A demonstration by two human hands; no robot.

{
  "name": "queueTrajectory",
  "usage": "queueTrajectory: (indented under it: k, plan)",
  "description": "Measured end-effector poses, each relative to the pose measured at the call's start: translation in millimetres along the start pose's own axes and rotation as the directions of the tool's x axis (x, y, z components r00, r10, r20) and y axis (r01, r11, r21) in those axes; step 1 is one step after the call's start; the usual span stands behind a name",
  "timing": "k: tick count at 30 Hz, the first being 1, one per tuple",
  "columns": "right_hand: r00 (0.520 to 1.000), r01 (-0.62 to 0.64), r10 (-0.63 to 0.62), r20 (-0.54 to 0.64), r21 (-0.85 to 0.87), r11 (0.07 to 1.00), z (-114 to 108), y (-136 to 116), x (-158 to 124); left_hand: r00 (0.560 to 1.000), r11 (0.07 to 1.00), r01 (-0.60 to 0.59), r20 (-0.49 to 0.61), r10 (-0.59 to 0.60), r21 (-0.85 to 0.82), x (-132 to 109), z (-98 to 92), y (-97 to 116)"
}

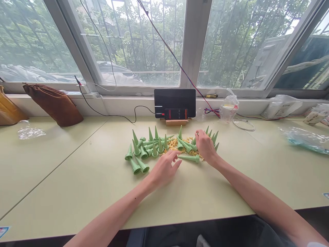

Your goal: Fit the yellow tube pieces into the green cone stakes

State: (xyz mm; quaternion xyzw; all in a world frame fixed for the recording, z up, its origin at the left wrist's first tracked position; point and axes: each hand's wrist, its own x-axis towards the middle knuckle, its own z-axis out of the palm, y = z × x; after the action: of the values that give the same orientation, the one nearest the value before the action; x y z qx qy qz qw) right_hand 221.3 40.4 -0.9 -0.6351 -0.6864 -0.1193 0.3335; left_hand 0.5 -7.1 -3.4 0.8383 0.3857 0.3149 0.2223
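Several green plastic cone spikes [144,147] lie and stand in a heap on the pale table [77,178], mixed with small yellow parts [172,144]. My left hand [164,168] hovers palm down just in front of the heap, fingers stretched out toward the yellow parts and holding nothing that shows. My right hand [205,145] rests on the right side of the heap, fingers curled down among the green cones [213,137]; what they grip is hidden. One cone [190,158] lies flat between both hands.
A dark tablet [174,101] and a phone [176,114] stand on a wooden block at the window sill behind the heap. A brown pouch [55,104] lies far left, plastic bags [229,108] and cables far right.
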Motion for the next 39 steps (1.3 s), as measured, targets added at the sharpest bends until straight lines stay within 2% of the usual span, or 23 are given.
queueTrajectory:
  k: [10,15,19,23,29,32,39]
  plan:
    - [1.0,-0.001,0.002,-0.018,0.06,0.998,-2,1,1,1.0,1.0,-0.003,0.004,0.002,0.003,0,-1.2,1]
    - [0.995,0.072,-0.065,-0.069,0.094,0.993,-3,-2,-1,1.0,1.0,-0.002,-0.002,0.002,-0.001,0,-0.8,0]
    - [0.982,0.182,-0.186,0.034,0.095,0.979,-2,-10,-7,1.0,1.0,-0.005,-0.005,0.005,0.003,0,-0.3,0]
    - [0.967,0.21,-0.216,0.135,0.057,0.976,0,-18,-14,1.0,1.0,0.0,0.002,0.0,0.0,1,-0.2,0]
    - [0.955,0.244,-0.246,0.167,0.036,0.969,0,-23,-18,1.0,1.0,-0.001,0.019,0.001,0.017,1,-3.4,5]
    - [0.931,0.303,-0.31,0.195,0.067,0.951,0,-25,-21,1.0,0.999,-0.011,0.024,0.011,0.041,1,-4.1,5]
    - [0.82,0.458,-0.481,0.31,0.149,0.877,-1,-30,-29,1.0,0.991,-0.008,0.019,0.005,0.134,1,-3.5,2]
